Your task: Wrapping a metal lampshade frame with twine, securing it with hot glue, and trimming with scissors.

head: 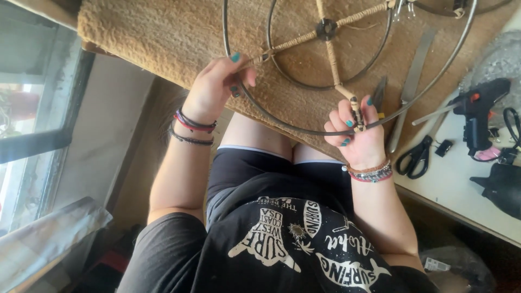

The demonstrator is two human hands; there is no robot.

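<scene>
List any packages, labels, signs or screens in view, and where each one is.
Shirt print: white lettering and fish shapes on black, bottom centre.
Label: small white rectangle on dark bag, bottom right.
Hoop in left hand and right hand: bare metal, unlabelled.
No screens or signs.

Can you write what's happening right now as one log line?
left hand: gripping outer hoop | right hand: pinching twine-wrapped spoke at hoop | nearby: scissors, glue gun

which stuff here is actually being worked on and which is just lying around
In use:
- wire hoop frame
- twine-wrapped spoke
- left hand
- right hand

Lying about:
- scissors
- glue gun
- metal ruler
</scene>
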